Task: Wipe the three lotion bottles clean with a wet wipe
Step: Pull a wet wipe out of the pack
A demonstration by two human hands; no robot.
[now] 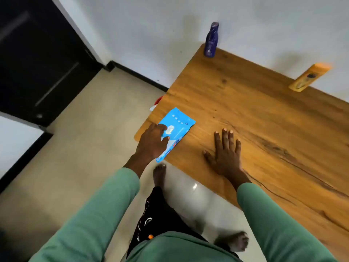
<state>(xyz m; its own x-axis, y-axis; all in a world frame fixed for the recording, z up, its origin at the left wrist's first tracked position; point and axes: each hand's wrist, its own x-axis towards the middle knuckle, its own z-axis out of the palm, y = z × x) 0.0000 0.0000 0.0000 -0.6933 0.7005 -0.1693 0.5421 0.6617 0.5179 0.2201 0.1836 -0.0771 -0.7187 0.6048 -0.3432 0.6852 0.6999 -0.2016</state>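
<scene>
The soft, light wipe pack [179, 120] lies at the table's [264, 114] near left corner. The left hand [154, 141] seems to pinch its white flap, the place to peel. The right hand [225, 154] rests spread flat. Blue bottle [211, 40] and orange bottle [309, 76], likely slick, line the far edge.

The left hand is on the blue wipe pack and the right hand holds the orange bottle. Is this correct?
Not quite. The right hand holds nothing: it lies flat on the table, and the orange bottle is apart at the far edge. The left hand is on the blue wipe pack, as the head view shows.
</scene>
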